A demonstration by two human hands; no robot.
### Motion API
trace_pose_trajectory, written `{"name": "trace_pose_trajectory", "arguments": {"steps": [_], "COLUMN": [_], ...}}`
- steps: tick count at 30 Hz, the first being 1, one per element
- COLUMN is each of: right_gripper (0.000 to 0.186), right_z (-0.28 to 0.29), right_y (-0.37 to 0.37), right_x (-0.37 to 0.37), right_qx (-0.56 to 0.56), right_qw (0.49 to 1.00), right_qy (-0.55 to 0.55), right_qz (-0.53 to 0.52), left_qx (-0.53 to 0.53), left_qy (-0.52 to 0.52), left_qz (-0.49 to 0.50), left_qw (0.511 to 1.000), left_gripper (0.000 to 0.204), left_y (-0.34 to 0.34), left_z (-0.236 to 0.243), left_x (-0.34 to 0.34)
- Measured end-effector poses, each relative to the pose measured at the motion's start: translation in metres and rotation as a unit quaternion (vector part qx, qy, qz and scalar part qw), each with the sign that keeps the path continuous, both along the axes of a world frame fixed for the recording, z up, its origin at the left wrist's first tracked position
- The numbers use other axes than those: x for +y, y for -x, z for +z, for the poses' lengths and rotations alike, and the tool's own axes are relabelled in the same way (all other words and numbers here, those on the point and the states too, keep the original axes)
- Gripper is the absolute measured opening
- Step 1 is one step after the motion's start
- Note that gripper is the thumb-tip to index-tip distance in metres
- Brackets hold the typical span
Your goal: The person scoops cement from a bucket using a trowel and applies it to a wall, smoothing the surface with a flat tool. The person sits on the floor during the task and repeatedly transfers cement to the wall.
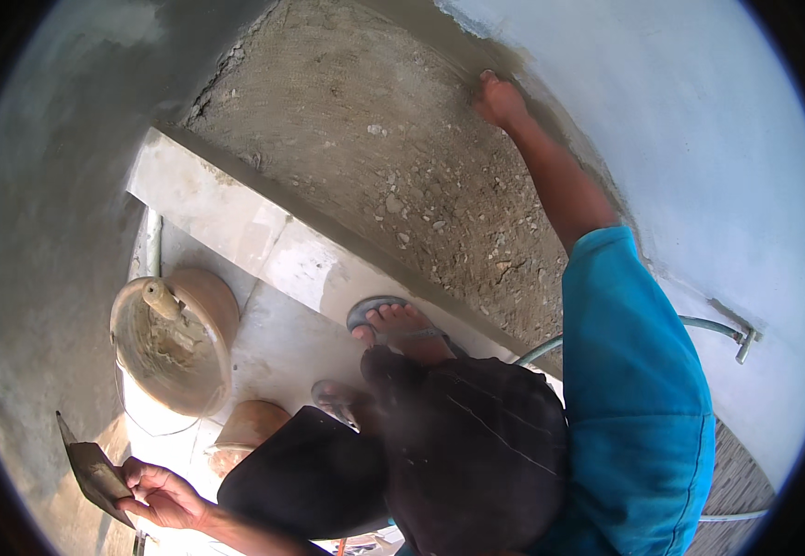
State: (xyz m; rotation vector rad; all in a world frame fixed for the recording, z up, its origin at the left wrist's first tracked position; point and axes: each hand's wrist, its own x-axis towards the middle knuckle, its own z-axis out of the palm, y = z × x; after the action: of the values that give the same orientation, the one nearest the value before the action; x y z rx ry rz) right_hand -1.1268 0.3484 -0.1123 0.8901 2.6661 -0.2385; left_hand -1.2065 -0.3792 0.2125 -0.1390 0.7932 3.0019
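Observation:
My left hand, at the lower left, is closed on a thin flat plate that looks like a plastering float; its far side is hidden. At the upper right my right hand reaches down to the smooth mortar strip along the foot of the pale wall. Its fingers are curled, and whatever they hold is out of sight. A bucket with grey mortar inside stands left of my feet. A tool with a wooden handle rests in it.
A raised tiled ledge runs between the floor and the rough gravelly ground. My sandalled foot is on the ledge. Behind the bucket stands a smaller brown bucket. A hose passes by my right sleeve to a wall tap.

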Motion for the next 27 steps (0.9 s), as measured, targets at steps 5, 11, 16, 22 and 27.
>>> {"name": "trace_pose_trajectory", "arguments": {"steps": [5,11,16,22,27], "right_gripper": [0.053,0.053,0.046,0.028,0.037], "right_z": [0.010,0.004,0.042,0.054,0.166], "right_y": [0.024,0.021,0.050,0.070,0.141], "right_x": [-0.009,-0.015,-0.081,-0.138,-0.281], "right_qx": [0.052,0.073,0.019,0.054,0.181], "right_qw": [0.998,0.997,0.998,0.983,0.933], "right_qy": [0.006,-0.013,0.062,0.016,0.156], "right_qz": [0.041,-0.036,0.010,0.176,0.271], "left_qx": [0.026,0.015,0.039,0.091,0.061], "left_qy": [-0.010,-0.029,0.028,-0.028,-0.196], "left_qz": [0.007,-0.005,0.047,0.092,0.069], "left_qw": [1.000,0.999,0.998,0.991,0.976], "left_gripper": [0.046,0.047,0.052,0.046,0.030], "left_y": [-0.010,-0.018,-0.014,0.031,0.041], "left_z": [-0.001,-0.005,0.003,0.017,-0.001], "left_x": [-0.008,-0.017,-0.022,-0.011,-0.048]}}
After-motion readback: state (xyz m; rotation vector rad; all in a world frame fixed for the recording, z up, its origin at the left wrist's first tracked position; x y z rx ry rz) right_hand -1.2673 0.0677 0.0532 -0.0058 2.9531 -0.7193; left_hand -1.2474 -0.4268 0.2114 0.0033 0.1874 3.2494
